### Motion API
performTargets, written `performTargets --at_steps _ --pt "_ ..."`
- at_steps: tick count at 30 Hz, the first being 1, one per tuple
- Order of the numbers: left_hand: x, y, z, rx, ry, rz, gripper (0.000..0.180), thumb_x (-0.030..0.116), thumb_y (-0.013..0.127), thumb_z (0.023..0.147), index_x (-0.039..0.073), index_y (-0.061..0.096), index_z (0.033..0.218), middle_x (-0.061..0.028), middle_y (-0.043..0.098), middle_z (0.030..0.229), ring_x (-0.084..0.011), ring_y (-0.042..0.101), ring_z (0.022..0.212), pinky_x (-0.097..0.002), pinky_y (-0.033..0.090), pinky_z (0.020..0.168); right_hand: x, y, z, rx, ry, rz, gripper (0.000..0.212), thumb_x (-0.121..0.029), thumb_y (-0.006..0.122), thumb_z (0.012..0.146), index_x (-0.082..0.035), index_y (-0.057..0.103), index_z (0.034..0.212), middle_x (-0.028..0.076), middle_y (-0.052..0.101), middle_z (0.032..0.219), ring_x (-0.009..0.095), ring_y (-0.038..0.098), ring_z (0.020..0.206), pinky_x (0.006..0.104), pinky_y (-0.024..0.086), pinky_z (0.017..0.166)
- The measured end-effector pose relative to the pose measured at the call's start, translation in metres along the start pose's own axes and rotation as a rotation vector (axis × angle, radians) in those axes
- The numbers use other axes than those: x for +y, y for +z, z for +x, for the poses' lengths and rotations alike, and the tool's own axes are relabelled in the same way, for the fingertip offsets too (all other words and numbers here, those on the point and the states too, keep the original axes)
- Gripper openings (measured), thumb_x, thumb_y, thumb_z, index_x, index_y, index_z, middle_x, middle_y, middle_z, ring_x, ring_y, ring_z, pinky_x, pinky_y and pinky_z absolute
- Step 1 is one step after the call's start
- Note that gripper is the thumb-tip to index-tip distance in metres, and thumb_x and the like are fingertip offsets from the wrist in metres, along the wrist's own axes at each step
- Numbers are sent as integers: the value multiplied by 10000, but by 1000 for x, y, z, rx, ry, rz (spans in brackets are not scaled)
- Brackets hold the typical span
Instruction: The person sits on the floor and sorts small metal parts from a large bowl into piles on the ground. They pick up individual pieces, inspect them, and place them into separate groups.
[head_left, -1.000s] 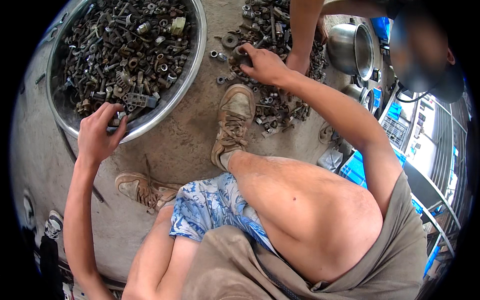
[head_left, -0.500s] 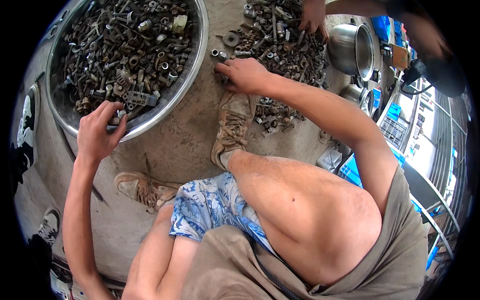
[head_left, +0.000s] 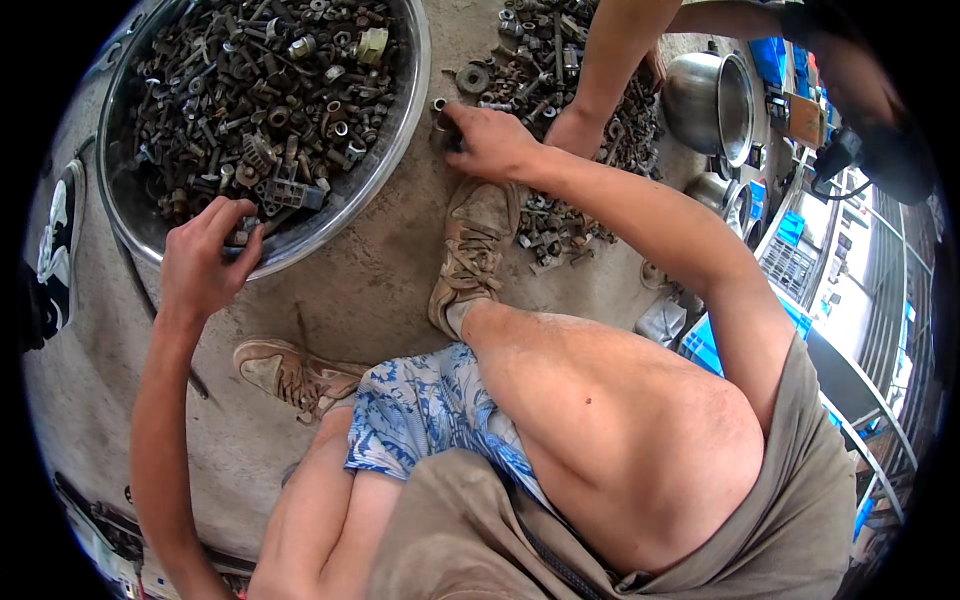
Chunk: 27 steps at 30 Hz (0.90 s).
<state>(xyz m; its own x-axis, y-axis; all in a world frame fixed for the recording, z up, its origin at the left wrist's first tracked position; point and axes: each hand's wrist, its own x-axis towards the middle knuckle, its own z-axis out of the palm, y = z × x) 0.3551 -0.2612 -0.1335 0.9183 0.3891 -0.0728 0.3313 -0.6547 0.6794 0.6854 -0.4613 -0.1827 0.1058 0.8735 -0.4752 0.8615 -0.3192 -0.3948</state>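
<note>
My left hand (head_left: 205,258) is closed in a pinch at the near rim of a large round metal basin (head_left: 335,225), holding a small grey metal fastener (head_left: 243,232). A heap of mixed bolts, nuts and washers (head_left: 260,110) fills the basin. On the concrete floor, just beyond my right shoe (head_left: 470,245), my right hand (head_left: 495,145) has its fingers curled round dark metal hardware (head_left: 447,135), mostly hidden by them. A nut (head_left: 438,103) lies by those fingertips. A second pile of fasteners (head_left: 550,60) spreads beyond this hand.
Another person's hand (head_left: 577,128) reaches into the floor pile, close to my right forearm. Two steel pots (head_left: 695,105) lie to the right of it. Blue crates (head_left: 705,345) and a metal rack (head_left: 880,260) stand farther right. A dark rod (head_left: 135,265) lies left of the basin.
The other person's arm has come across the floor pile, nearer my right hand. My left hand stays pinched at the basin rim. My right fingers have shifted slightly around the loose nuts.
</note>
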Motion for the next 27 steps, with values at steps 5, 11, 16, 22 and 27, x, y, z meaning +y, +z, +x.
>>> performTargets --at_steps 5,11,16,22,27 --pt "0 -2 2 -19 1 14 178 103 705 804 41 640 958 -95 641 853 -289 655 734 -366 513 633 19 5 6 -76 260 640 443 -190 713 780 -25 552 1158 100 653 915 222 635 822 345 503 697" --pt "-1 -1 -1 -31 4 15 181 64 687 806 19 619 967 -113 615 846 -291 650 736 -361 511 646 18 -12 8 -377 567 1595 237 -119 600 853 -82 581 1086 68 639 1001 178 588 894 347 468 741" --pt "-1 -2 -1 -50 -2 17 187 44 679 799 14 616 972 -127 608 848 -314 648 760 -362 510 663 15 -15 13 -500 526 1609 270 -199 587 886 -50 573 1111 133 668 1104 220 621 908 404 490 781" --pt "1 -2 0 -34 1 15 183 51 678 798 13 619 968 -136 610 848 -330 643 771 -374 507 660 13 -1 20 -321 387 782 378 -170 681 809 7 590 1131 138 677 1076 241 660 922 409 513 833" --pt "0 -3 0 -29 1 44 186 115 697 800 45 643 964 -103 650 861 -300 661 747 -378 522 644 -16 -1 7 -193 -14 153 499 -278 678 752 3 574 1150 252 660 1044 396 637 999 488 511 856"
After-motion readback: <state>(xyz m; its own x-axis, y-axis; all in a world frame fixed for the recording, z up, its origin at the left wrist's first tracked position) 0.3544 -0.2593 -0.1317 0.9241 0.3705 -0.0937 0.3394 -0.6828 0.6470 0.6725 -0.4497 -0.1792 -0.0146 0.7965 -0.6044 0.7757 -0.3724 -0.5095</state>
